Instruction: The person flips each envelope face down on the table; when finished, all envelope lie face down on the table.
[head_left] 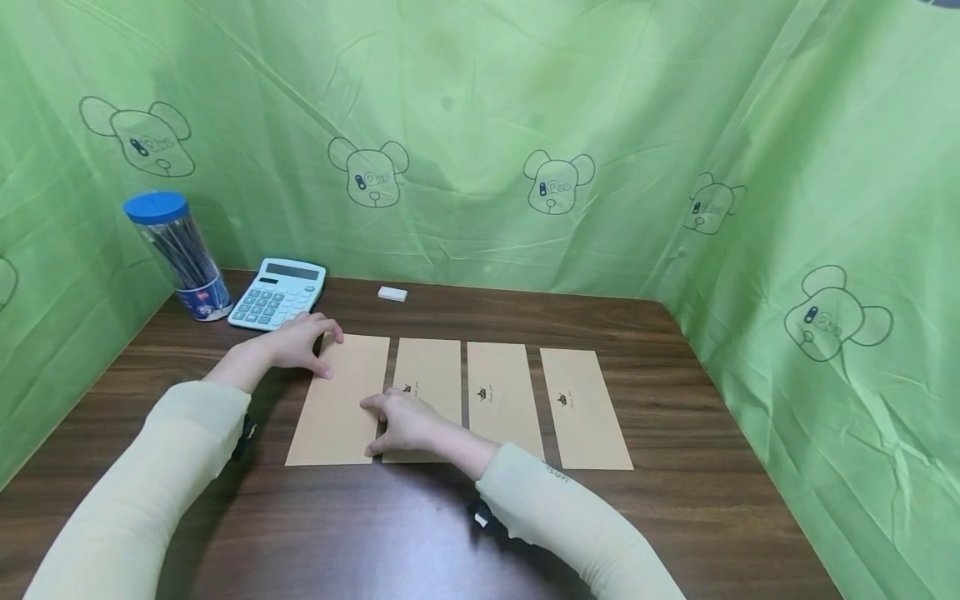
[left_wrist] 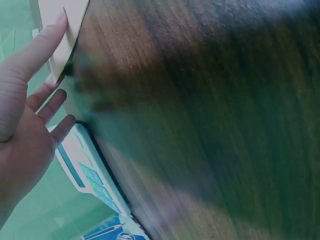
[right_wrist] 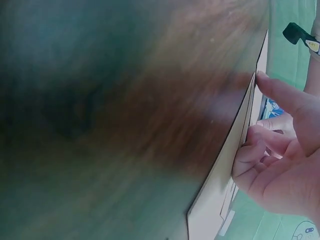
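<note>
Cropped sleeve [head_left: 573,512], card [head_left: 429,365] partly behind hand [head_left: 411,422]

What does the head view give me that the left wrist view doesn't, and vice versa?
Only the head view: the right hand, the three crown-printed sheets, and the blue lid of the tub.

Only the left wrist view: the palm side of the left hand; the head view shows its back.

Both: the left hand at the leftmost sheet, the calculator, the tub (just part of it from the wrist), the wooden table and the green curtain.
</note>
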